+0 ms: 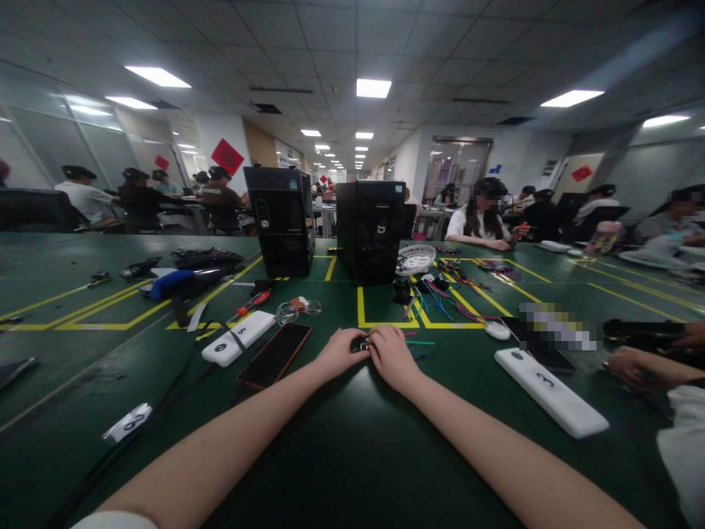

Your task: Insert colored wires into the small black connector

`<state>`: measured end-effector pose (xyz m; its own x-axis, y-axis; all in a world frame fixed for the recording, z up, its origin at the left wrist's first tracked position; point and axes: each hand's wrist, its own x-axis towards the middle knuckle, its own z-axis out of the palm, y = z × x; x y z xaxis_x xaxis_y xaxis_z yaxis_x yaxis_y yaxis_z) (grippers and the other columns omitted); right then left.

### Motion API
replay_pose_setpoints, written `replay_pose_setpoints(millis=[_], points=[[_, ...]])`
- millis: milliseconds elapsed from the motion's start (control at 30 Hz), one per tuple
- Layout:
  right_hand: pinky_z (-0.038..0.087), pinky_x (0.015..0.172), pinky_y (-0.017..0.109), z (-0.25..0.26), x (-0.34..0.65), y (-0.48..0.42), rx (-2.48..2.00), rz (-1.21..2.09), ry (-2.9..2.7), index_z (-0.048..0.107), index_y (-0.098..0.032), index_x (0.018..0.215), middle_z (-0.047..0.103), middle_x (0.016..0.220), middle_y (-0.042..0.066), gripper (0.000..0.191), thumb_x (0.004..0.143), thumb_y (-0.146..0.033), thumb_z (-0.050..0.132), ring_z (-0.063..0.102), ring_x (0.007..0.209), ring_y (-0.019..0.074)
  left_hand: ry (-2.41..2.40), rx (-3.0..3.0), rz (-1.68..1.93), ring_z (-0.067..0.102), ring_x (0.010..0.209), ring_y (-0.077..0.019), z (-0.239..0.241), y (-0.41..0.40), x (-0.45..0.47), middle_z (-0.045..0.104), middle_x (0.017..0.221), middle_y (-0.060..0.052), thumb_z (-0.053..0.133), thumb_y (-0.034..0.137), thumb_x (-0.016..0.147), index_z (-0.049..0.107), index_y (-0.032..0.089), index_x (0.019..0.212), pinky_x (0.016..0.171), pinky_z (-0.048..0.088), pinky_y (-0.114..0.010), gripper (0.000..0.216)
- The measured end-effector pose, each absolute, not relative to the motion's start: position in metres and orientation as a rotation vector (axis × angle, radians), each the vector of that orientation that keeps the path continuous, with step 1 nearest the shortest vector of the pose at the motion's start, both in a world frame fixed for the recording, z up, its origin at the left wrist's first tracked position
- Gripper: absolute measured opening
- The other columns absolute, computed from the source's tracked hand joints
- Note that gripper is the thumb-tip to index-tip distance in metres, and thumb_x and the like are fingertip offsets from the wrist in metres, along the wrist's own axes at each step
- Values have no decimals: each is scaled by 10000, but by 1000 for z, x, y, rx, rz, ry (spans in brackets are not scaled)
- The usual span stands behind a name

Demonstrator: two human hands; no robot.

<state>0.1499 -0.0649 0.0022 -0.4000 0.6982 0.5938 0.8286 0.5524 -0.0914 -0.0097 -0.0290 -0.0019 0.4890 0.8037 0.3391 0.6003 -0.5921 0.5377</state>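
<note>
My left hand [338,355] and my right hand [392,358] meet over the table in front of me, both with curled fingers. Between their fingertips they grip a small black part [363,345] with light marks; most of it is covered, so I cannot make out its exact kind. Red, green and blue wires [423,343] stick out to the right past my right hand, and they seem to belong to that part. Just beyond my hands lies a yellow tape outline [380,324] on the green table [341,455].
Two black computer towers [283,253] [380,250] stand ahead. To the left lie a phone [277,355], a white power bank [242,336], glasses [297,310] and a red screwdriver [254,302]. Rightward are wired parts [405,290], a white basket [416,258], another power bank [551,393] and a co-worker's hand [628,365].
</note>
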Motion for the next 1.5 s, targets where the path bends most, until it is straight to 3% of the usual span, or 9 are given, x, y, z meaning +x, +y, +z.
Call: replay_pose_setpoints(millis=[700, 1033, 1367, 1500], points=[[316, 885, 358, 1, 150, -65, -1255, -306, -2162, 515, -167, 860, 544, 943, 69, 117, 831, -132, 407, 458, 931, 194, 1230, 2405, 770, 556, 991, -250, 0, -28, -8, 629, 1031, -59, 619, 370, 725, 584, 197, 997, 985, 296, -491, 324], [320, 845, 339, 3, 157, -65, -1305, -232, -2075, 513, -174, 837, 538, 931, 64, 88, 828, -155, 428, 454, 917, 195, 1392, 2385, 826, 554, 971, -243, -9, -19, -12, 622, 1021, -71, 623, 380, 726, 579, 179, 1033, 909, 378, -398, 369], [335, 747, 288, 5, 160, -69, -1097, -99, -2401, 556, -169, 801, 560, 810, 41, 94, 821, -180, 466, 494, 810, 159, 1511, 2327, 850, 541, 1003, -244, -8, -20, -15, 615, 1047, -59, 579, 369, 759, 576, 196, 1034, 921, 365, -406, 325], [334, 780, 308, 6, 159, -69, -1094, -100, -2355, 582, -170, 859, 571, 854, 55, 133, 837, -194, 453, 494, 855, 170, 1357, 2388, 819, 545, 1001, -237, -5, -23, -14, 616, 1053, -63, 581, 365, 756, 566, 191, 1050, 939, 354, -412, 342]])
